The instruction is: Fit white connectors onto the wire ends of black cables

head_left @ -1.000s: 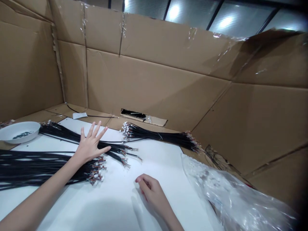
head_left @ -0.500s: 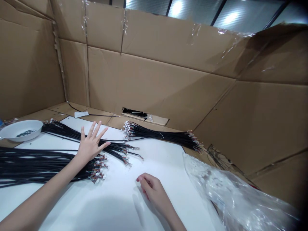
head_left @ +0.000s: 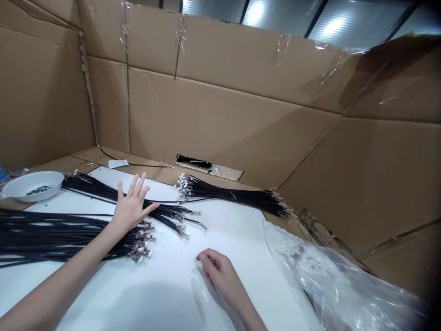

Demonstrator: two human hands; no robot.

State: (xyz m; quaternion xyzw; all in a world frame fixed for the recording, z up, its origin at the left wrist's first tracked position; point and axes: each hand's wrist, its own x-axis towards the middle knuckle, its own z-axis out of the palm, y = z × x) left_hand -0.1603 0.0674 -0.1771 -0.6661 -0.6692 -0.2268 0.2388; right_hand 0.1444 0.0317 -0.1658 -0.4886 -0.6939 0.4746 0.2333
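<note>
Splayed left hand [head_left: 130,209] is covering multicore cables [head_left: 94,188], grasping none; likely flexible, best held mid-length. Curled right hand [head_left: 217,270]: grip unclear.

Fairly bright, cool light; two glaring spots in the roof panels [head_left: 282,20], top right of centre. Soft shadow on white table [head_left: 234,230], bottom centre; diagonal one across cardboard wall [head_left: 220,119]. Plastic bag [head_left: 344,276] shiny, lower right. Right edge dark, blurry.
</note>
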